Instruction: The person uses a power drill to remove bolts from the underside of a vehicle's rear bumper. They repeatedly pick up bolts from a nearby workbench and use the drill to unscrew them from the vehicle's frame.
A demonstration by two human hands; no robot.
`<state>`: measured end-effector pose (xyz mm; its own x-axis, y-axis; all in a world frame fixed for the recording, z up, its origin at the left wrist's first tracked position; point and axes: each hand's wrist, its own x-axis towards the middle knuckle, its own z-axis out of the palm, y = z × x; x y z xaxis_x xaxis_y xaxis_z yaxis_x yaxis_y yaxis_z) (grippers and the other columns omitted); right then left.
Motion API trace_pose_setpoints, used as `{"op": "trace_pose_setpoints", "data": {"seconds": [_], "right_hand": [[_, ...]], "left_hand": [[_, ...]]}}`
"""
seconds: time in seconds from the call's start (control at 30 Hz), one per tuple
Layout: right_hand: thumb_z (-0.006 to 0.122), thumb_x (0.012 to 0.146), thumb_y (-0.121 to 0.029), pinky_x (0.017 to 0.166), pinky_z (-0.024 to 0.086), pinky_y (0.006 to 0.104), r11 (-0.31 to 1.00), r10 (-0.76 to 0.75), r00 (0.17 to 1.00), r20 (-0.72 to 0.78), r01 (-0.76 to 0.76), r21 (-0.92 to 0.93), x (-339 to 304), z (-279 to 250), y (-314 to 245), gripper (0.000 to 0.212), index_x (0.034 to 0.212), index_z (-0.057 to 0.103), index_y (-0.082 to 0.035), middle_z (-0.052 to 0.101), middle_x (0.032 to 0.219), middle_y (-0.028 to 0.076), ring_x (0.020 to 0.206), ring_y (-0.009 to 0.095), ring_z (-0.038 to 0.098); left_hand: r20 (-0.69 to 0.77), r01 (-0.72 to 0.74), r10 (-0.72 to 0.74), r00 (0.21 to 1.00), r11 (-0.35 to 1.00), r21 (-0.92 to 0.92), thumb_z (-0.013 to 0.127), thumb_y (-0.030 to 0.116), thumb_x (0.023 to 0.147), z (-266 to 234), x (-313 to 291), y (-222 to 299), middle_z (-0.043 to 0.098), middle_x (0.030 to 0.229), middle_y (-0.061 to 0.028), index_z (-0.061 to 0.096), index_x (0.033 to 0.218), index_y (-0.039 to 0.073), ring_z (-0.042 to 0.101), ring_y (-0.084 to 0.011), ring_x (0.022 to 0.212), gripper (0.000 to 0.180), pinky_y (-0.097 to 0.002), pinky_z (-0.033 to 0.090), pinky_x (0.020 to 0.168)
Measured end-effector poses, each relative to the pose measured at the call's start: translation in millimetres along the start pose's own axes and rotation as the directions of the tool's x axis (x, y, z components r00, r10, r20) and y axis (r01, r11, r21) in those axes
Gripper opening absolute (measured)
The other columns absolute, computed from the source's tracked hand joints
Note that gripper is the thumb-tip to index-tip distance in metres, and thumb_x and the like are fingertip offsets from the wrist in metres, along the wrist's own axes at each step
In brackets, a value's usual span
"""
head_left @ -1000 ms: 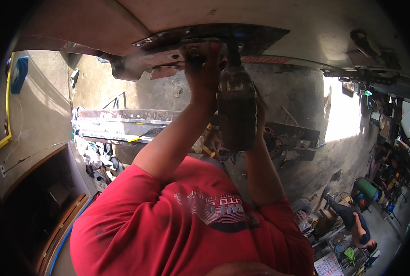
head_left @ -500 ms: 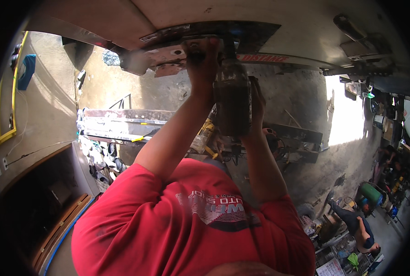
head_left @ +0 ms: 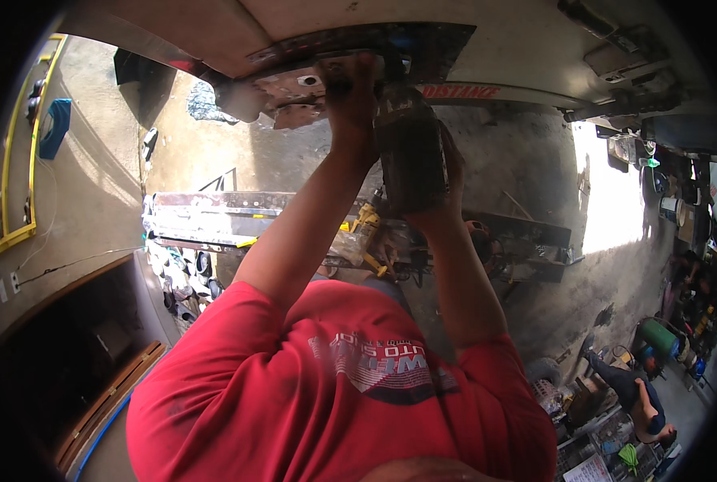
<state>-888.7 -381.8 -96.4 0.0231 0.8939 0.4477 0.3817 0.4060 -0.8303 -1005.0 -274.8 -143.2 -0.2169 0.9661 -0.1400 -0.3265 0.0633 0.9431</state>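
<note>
Overhead in front of me, a pale vehicle body panel [head_left: 358, 16] carries a dark patch [head_left: 439, 48] on its lower edge. My right hand [head_left: 448, 173] is wrapped round a dark, bulky, bottle-shaped object [head_left: 413, 161]; its kind does not show. That object's upper end meets the dark patch in the picture, but contact cannot be made out. Raised to its left, my left hand [head_left: 352, 100] is closed beside a worn metal bracket [head_left: 294, 88] with holes. Shadow and blur hide what its fingers grip.
Below my arms a long metal beam [head_left: 214, 202] crosses the room, with a yellow power tool [head_left: 365, 229] by it. A yellow frame [head_left: 13, 238] stands far left. At the lower right are a green tank [head_left: 657, 337], clutter and another person [head_left: 644, 402].
The dark object has tipped: its near end is higher now, and more of the yellow tool shows beneath. Both hands stay raised at the panel, while the whole view has shifted slightly.
</note>
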Motion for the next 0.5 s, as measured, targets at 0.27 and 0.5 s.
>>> {"op": "trace_pose_setpoints", "data": {"seconds": [0.27,0.5], "right_hand": [[0.078,0.077,-0.009,0.081,0.056,0.0384,0.973,-0.156,0.986,-0.061,0.142,-0.182,0.6,9.3,19.4,0.044,0.118,0.067,-0.002,0.066,0.107,0.013,0.095,0.028,0.068],[0.077,0.077,-0.007,0.08,0.055,0.0372,0.986,-0.141,0.988,-0.061,0.134,-0.096,-0.2,12.9,14.3,0.042,0.117,0.066,-0.002,0.065,0.106,0.013,0.094,0.028,0.068]], "left_hand": [[0.105,0.167,-0.16,0.982,0.984,-0.063,0.072,0.055,0.095,-8.0,2.5,8.1,0.066,0.123,-0.0082,0.057,0.137,0.006,0.066,-0.0179,0.105,0.067,-0.0346,0.056,0.088],[0.259,0.318,-0.267,0.928,0.931,-0.179,0.067,0.051,0.099,-17.0,-8.0,40.2,0.069,0.109,-0.0088,0.059,0.131,0.007,0.07,-0.018,0.096,0.055,-0.0341,0.06,0.079]]}}
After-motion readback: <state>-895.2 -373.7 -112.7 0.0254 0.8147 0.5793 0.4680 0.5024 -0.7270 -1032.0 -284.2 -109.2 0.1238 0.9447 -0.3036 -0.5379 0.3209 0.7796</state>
